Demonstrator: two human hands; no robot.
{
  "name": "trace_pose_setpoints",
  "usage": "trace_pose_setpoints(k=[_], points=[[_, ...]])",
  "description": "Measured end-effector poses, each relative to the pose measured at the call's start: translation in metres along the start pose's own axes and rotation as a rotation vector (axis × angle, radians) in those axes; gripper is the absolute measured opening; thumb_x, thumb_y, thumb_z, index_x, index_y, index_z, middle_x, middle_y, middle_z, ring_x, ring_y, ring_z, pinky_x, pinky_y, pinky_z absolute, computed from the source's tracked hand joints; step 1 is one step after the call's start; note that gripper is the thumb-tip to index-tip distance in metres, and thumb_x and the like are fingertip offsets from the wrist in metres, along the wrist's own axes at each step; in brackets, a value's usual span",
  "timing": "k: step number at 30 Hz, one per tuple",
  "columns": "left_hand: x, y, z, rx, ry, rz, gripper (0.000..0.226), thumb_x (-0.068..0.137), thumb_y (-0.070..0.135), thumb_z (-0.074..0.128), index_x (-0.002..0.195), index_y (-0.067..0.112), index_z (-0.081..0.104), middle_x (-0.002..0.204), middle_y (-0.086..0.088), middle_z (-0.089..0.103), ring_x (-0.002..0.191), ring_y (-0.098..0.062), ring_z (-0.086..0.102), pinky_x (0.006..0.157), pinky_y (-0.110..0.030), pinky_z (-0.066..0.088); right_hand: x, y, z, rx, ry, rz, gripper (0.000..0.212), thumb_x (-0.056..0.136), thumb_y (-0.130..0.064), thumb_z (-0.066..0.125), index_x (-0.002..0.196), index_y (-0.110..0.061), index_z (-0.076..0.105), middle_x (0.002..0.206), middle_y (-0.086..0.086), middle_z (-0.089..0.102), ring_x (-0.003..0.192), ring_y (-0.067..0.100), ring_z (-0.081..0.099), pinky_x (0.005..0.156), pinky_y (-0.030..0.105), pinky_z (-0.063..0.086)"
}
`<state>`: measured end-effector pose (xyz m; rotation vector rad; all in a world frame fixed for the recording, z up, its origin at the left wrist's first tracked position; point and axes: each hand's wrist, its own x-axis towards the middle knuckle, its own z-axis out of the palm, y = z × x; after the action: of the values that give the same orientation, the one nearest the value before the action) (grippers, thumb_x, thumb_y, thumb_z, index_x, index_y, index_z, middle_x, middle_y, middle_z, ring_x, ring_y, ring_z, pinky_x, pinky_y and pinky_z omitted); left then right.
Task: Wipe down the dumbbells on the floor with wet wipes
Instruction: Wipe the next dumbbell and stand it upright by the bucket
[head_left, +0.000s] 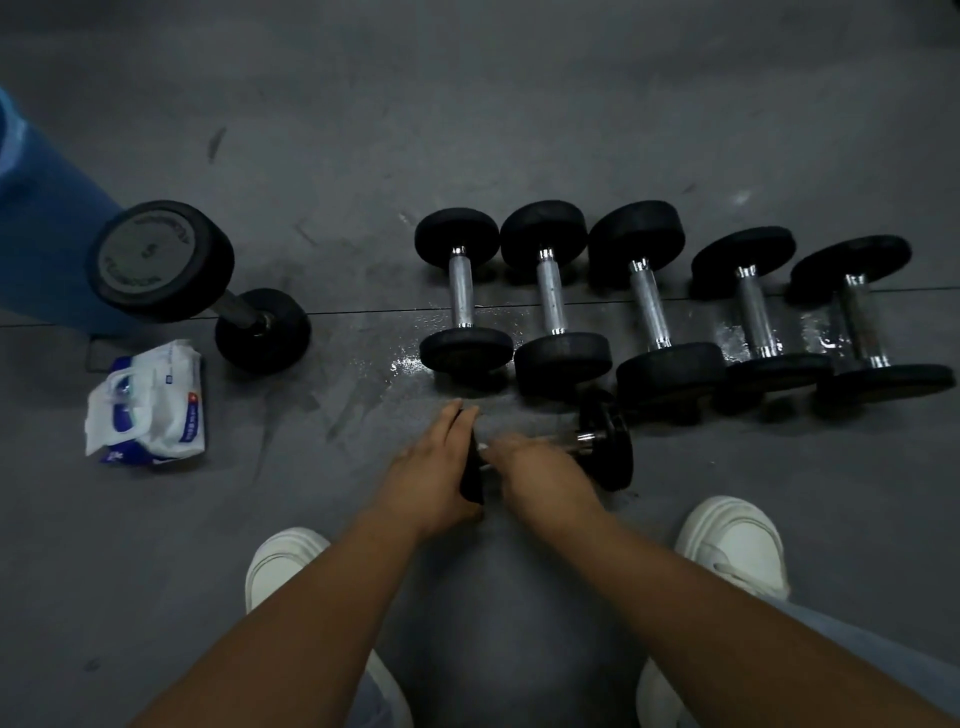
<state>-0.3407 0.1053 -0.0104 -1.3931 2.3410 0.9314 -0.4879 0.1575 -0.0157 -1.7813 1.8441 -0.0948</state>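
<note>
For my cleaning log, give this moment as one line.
left hand: on near dumbbell head | right hand: grips its handle | wipes pack: on floor

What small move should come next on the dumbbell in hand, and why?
Probably slide the right hand along the bar toward the right head: the left hand rests on the left head of the small dumbbell, and bare chrome shows beyond the right grip.

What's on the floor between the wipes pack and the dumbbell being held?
Nothing. The head view shows only bare, scuffed floor between the wipes pack and the held dumbbell.
</note>
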Motion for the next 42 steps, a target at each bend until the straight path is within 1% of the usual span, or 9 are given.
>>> trace_pose_setpoints(k=[4, 9, 14, 19, 23, 30, 34, 37, 42], points=[[0.004, -0.006, 0.004, -0.116, 0.012, 0.000, 0.127, 0.065, 0.035, 0.085, 0.156, 0.026, -0.003, 0.164, 0.011, -0.004, 0.138, -0.023, 0.040, 0.104, -0.034, 0.044, 0.008, 0.031, -0.010, -0.079, -0.001, 0.194, 0.035, 0.089, -0.016, 0.046, 0.123, -0.018, 0.052, 0.126, 0.005, 0.054, 0.118, 0.024, 0.051, 0.088, 0.035, 0.047], [0.006, -0.017, 0.011, -0.448, 0.019, -0.006, 0.127, 0.059, 0.023, 0.092, 0.155, 0.029, 0.009, 0.162, 0.009, 0.011, 0.143, -0.010, 0.026, 0.110, -0.018, 0.027, 0.008, 0.030, 0.000, -0.235, -0.038, 0.138, 0.037, 0.092, -0.011, 0.043, 0.128, -0.018, 0.042, 0.126, 0.006, 0.042, 0.120, 0.024, 0.040, 0.079, 0.033, 0.048], [0.006, -0.013, 0.016, -0.602, -0.029, -0.086, 0.118, 0.063, 0.012, 0.084, 0.149, 0.043, 0.008, 0.130, 0.000, 0.049, 0.108, -0.015, 0.056, 0.083, -0.017, 0.047, 0.018, 0.018, 0.002, -0.198, 0.012, 0.278, 0.026, 0.093, -0.009, 0.044, 0.117, -0.017, 0.050, 0.121, 0.007, 0.047, 0.115, 0.026, 0.044, 0.079, 0.035, 0.048], [0.013, -0.010, 0.003, -0.675, -0.036, -0.164, 0.112, 0.062, 0.009, 0.078, 0.147, 0.046, 0.016, 0.115, -0.004, 0.063, 0.096, -0.021, 0.065, 0.086, -0.035, 0.057, 0.017, 0.007, -0.006, -0.001, -0.110, 0.019, 0.040, 0.089, -0.008, 0.052, 0.127, -0.020, 0.052, 0.126, 0.006, 0.052, 0.117, 0.026, 0.052, 0.092, 0.037, 0.047], [0.018, -0.007, -0.009, -0.651, -0.048, -0.189, 0.110, 0.055, 0.020, 0.076, 0.150, 0.038, 0.022, 0.124, -0.005, 0.059, 0.105, -0.023, 0.062, 0.094, -0.034, 0.053, 0.005, 0.019, -0.009, -0.080, 0.075, 0.264, 0.029, 0.096, -0.014, 0.042, 0.123, -0.021, 0.049, 0.124, 0.003, 0.048, 0.117, 0.024, 0.050, 0.081, 0.035, 0.048], [0.007, -0.005, -0.011, -0.551, -0.116, -0.237, 0.105, 0.058, 0.028, 0.076, 0.150, 0.032, 0.024, 0.115, -0.005, 0.059, 0.097, -0.021, 0.061, 0.081, -0.026, 0.051, 0.008, 0.023, -0.013, -0.272, -0.239, 0.124, 0.024, 0.092, -0.017, 0.048, 0.115, -0.022, 0.053, 0.119, 0.006, 0.058, 0.109, 0.025, 0.056, 0.080, 0.034, 0.044], [0.005, 0.010, -0.006, -0.355, 0.016, -0.079, 0.110, 0.072, 0.030, 0.080, 0.156, 0.031, 0.009, 0.156, -0.005, 0.027, 0.128, -0.025, 0.050, 0.103, -0.032, 0.045, 0.026, 0.036, -0.038, -0.316, -0.484, 0.079, 0.028, 0.089, -0.025, 0.053, 0.117, -0.027, 0.055, 0.123, 0.006, 0.060, 0.113, 0.026, 0.057, 0.089, 0.036, 0.044], [0.003, 0.024, 0.003, 0.005, -0.051, -0.040, 0.119, 0.071, 0.026, 0.084, 0.156, 0.025, 0.001, 0.163, -0.003, -0.009, 0.133, -0.033, 0.044, 0.103, -0.038, 0.045, 0.016, 0.035, -0.026, -0.268, -0.316, 0.156, 0.026, 0.091, -0.020, 0.050, 0.117, -0.023, 0.056, 0.122, 0.006, 0.059, 0.113, 0.025, 0.056, 0.088, 0.034, 0.045], [0.008, 0.027, 0.005, 0.096, -0.011, -0.080, 0.104, 0.077, 0.014, 0.075, 0.155, 0.016, 0.006, 0.162, -0.009, -0.005, 0.115, -0.035, 0.059, 0.091, -0.036, 0.048, -0.019, 0.004, 0.022, -0.115, 0.070, 0.187, 0.052, 0.094, -0.008, 0.031, 0.146, -0.013, 0.031, 0.142, 0.005, 0.039, 0.137, 0.025, 0.031, 0.100, 0.032, 0.044]])
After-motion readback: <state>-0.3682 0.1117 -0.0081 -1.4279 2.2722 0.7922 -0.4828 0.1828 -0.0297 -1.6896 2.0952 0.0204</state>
